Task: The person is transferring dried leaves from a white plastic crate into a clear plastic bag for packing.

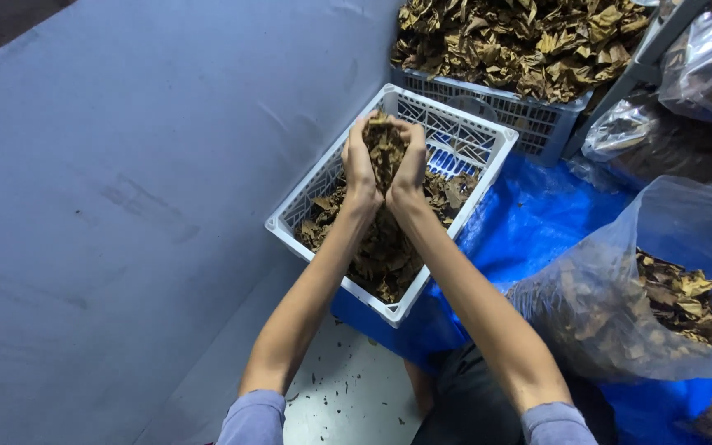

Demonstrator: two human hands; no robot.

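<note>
My left hand [359, 161] and my right hand [410, 161] are pressed together over a white lattice crate [316, 178], clasping a bunch of dried brown leaves [385, 147] between the palms. Both arms reach forward from purple sleeves. The crate lies partly filled with more dried leaves [381, 255], mostly at its near end. The far end of the crate shows bare lattice and blue beneath.
A second crate [529, 124] heaped with dried leaves stands behind the white one. A clear plastic bag [620, 305] of leaves lies at the right on a blue tarp [529, 222]. More bags [702, 66] sit at the upper right. A grey wall [125, 206] fills the left.
</note>
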